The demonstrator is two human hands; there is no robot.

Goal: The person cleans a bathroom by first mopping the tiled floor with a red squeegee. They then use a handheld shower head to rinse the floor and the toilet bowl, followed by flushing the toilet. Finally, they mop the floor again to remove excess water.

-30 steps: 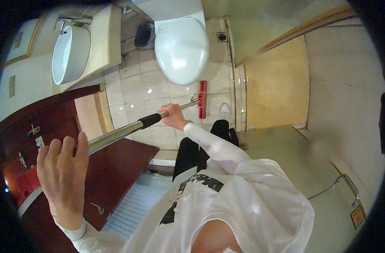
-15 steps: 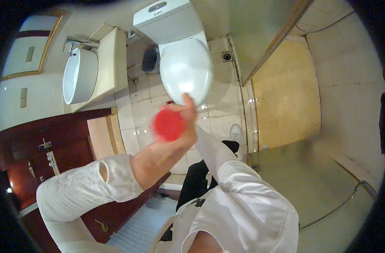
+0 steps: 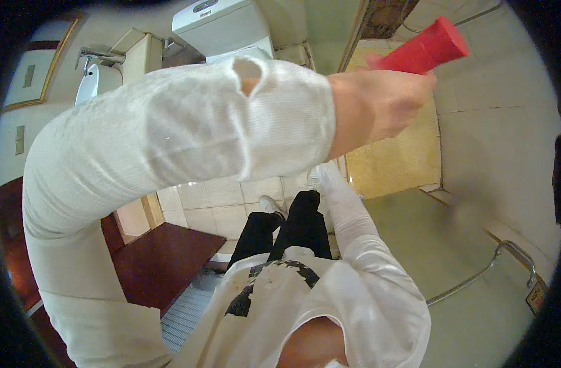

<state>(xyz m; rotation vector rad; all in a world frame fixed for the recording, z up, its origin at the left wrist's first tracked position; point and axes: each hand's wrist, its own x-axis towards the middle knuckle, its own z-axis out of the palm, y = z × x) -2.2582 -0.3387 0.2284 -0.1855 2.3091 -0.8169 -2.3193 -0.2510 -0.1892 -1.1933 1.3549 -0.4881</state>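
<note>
My left arm point(image 3: 188, 122), in a white sleeve with a hole near the cuff, stretches across the view to the upper right. At its end my left hand point(image 3: 394, 101) is closed around a smooth red cylinder with a flared end point(image 3: 437, 48). Its kind I cannot make out, and the fingers hide its other part. The red thing points up and right, over the yellow floor of the shower area. My right sleeve point(image 3: 357, 224) runs up from below and passes behind the left cuff. My right hand is hidden there.
A white toilet point(image 3: 222, 27) stands at the upper left, partly behind my arm, beside a washbasin point(image 3: 97, 84). A glass panel point(image 3: 397, 257) with a metal bar point(image 3: 464, 285) fills the right. A dark red door point(image 3: 164, 264) is at the lower left.
My left hand has swung from in front of the toilet to the upper right, carrying the red thing. My sleeve now covers much of the toilet and basin. Both shoes now show.
</note>
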